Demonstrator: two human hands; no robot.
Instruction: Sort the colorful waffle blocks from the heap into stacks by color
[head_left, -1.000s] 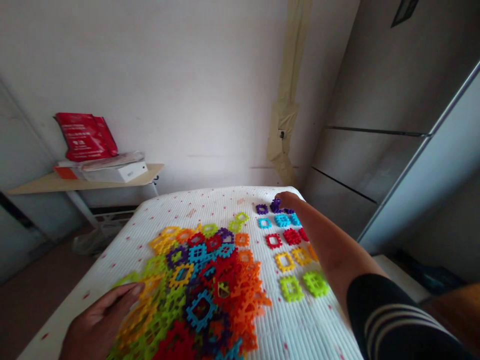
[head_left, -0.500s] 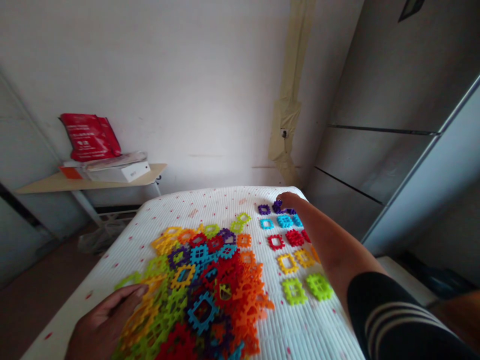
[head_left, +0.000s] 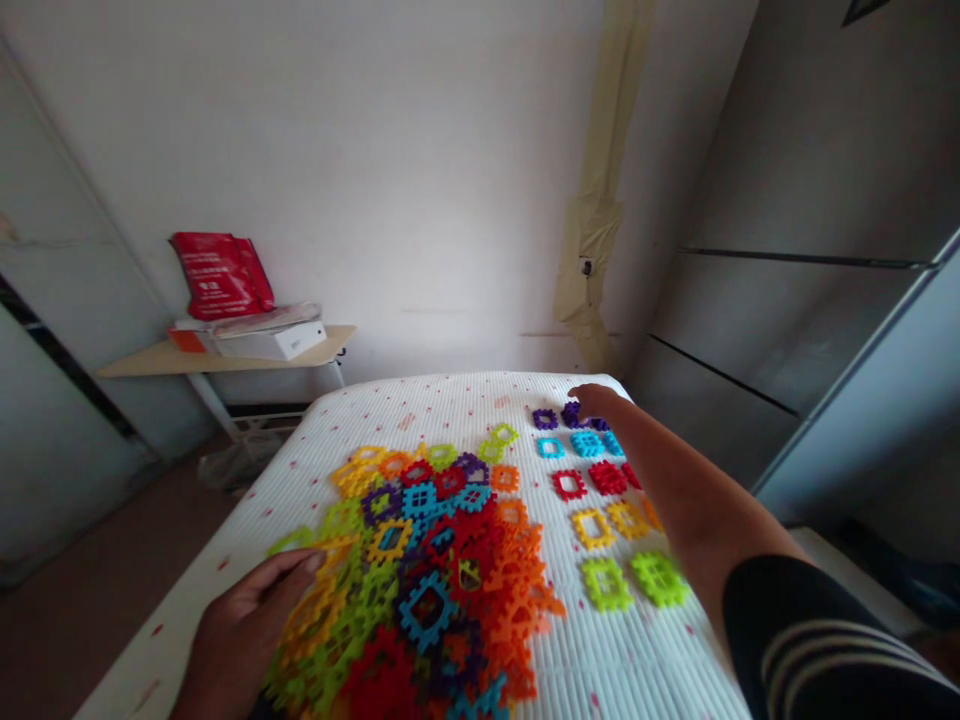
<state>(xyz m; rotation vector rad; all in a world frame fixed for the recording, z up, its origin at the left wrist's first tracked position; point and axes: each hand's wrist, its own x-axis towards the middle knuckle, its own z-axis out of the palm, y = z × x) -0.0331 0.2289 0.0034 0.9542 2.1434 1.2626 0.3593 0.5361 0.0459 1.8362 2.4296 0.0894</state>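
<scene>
My left hand (head_left: pixel 251 625) is at the left side of a heaped pile of interlocking plastic pieces. Its thumb and index finger are pinched at the edge of a yellow piece (head_left: pixel 339 549). Far off at the right back of the bed, my right hand (head_left: pixel 598 400) is over a small stack of purple pieces (head_left: pixel 572 414), its fingers partly hidden but looking stretched out. Another purple piece (head_left: pixel 598 424) lies under the hand. To the left of the stack is a single purple square frame (head_left: pixel 544 419).
In front of the purple pieces lie rows sorted by colour: blue (head_left: pixel 586 444), red (head_left: pixel 606 477), yellow (head_left: pixel 592 528) and green (head_left: pixel 606 584). The white quilted bedcover (head_left: pixel 622 670) carries everything. At the back left, a side table (head_left: pixel 150 360) bears a red bag (head_left: pixel 221 275) and a white box (head_left: pixel 281 342).
The whole view has swung slightly left, so things appear further right. My left hand has risen a little with the yellow piece. My right hand stays over the purple stack, its fingers reaching further left.
</scene>
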